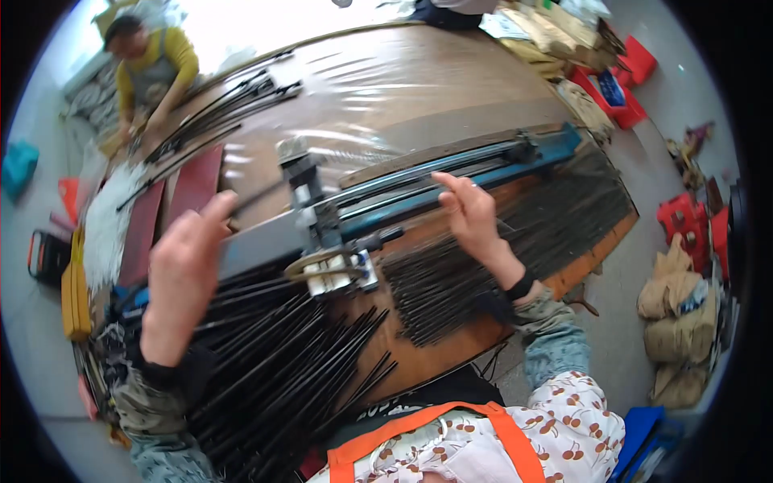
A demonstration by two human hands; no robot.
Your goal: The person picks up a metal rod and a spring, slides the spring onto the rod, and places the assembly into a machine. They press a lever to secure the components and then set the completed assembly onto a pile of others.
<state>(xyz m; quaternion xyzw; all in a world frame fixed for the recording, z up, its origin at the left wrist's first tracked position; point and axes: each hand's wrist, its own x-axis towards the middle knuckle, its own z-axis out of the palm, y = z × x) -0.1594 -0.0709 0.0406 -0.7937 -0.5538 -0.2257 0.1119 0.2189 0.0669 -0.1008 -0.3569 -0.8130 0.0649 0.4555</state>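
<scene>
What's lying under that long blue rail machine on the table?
Under the blue rail machine lie piles of thin black rods, fanning out toward the person on the wooden table. What lies directly beneath the machine's metal body is covered.

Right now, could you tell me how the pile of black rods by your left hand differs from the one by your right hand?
The left pile of rods lies loose and fanned, rods crossing at angles; the right pile of rods lies flat, closely packed and parallel. The left pile reaches the table's near edge; the right pile spreads toward the far right corner. Both are thin and black.
</scene>
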